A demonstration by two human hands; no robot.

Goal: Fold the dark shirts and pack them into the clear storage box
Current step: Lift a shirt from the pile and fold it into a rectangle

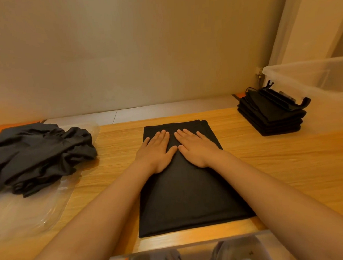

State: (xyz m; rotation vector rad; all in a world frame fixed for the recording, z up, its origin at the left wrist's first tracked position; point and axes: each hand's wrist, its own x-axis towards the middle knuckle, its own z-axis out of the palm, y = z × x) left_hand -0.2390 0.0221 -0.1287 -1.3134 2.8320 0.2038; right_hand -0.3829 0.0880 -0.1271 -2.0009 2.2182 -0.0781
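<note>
A dark shirt [190, 196], folded into a long rectangle, lies flat in the middle of the wooden table [277, 164]. My left hand [156, 150] and my right hand [195, 148] rest side by side on its far half, palms down, fingers straight. At the right sits the clear storage box [327, 82]. A stack of folded dark shirts [271, 114] shows through the box's near wall; whether it is inside or beside the box is unclear. A heap of unfolded dark shirts [37, 154] lies at the left.
The heap rests on a clear plastic lid or tray [32, 212] at the table's left front. A plain wall stands close behind the table. The table's front edge runs just below the folded shirt.
</note>
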